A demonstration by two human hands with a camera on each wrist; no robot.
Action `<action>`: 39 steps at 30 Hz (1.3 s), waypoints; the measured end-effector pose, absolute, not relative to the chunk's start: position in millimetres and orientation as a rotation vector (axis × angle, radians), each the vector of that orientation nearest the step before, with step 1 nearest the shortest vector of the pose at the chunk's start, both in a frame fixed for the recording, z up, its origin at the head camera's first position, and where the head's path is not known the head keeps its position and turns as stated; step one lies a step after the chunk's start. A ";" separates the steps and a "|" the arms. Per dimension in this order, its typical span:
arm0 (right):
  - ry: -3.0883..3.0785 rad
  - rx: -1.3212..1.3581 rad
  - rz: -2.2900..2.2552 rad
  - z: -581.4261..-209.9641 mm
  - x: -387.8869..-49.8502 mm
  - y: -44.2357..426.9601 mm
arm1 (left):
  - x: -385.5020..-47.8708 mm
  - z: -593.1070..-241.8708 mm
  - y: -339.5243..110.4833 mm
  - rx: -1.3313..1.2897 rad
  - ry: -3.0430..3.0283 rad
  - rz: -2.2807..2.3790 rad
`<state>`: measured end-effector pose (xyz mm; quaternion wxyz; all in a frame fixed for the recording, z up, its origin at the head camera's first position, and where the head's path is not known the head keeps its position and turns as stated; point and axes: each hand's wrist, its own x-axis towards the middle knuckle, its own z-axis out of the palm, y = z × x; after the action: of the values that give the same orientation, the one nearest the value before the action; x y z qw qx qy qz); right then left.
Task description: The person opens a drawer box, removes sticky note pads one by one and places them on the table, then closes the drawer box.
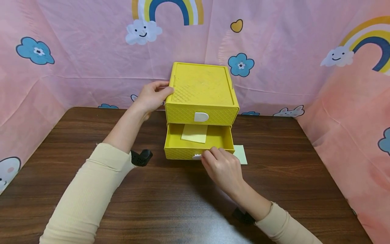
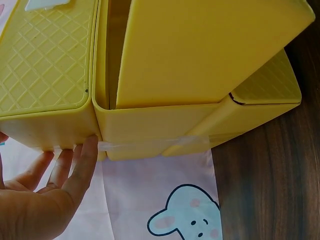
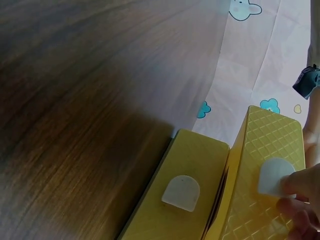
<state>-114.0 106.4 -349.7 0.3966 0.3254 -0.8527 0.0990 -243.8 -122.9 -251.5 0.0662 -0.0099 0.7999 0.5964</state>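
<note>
A yellow drawer unit (image 1: 202, 83) stands on the table, its top drawer (image 1: 182, 113) closed. Below that, a pulled-out drawer (image 1: 218, 139) holds a pale yellow slip of paper (image 1: 195, 134). My right hand (image 1: 223, 167) pinches the white handle (image 3: 272, 175) of this drawer. The fingers of my left hand (image 1: 153, 96) rest against the unit's left side near the top. In the left wrist view, the fingers (image 2: 87, 165) of that hand look fairly straight on the side wall. Another closed drawer (image 3: 200, 155) sits lower down, with its own white handle (image 3: 181, 193).
A pale green slip of paper (image 1: 241, 154) lies on the brown wooden table (image 1: 152, 203), right of the pulled-out drawer. Behind the unit hangs a pink cloth (image 1: 91, 61) with rainbows and flowers. Clear tape (image 2: 150, 144) runs along the unit's side.
</note>
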 end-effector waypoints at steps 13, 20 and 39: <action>-2.111 0.865 0.253 -351.9 -105.6 107.6 | -245.2 -253.4 -123.3 -0.019 2.421 1.807; -2.122 0.881 0.249 -350.9 -99.3 107.2 | -244.5 -252.3 -122.7 -0.024 2.430 1.796; -2.025 0.940 0.269 -330.3 -77.1 104.3 | -244.9 -252.9 -122.7 -0.025 2.426 1.810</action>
<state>-77.1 104.3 -330.3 0.4318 0.3771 -0.8122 0.1081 -244.9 -122.7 -252.9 0.0573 -0.0081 0.8002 0.5969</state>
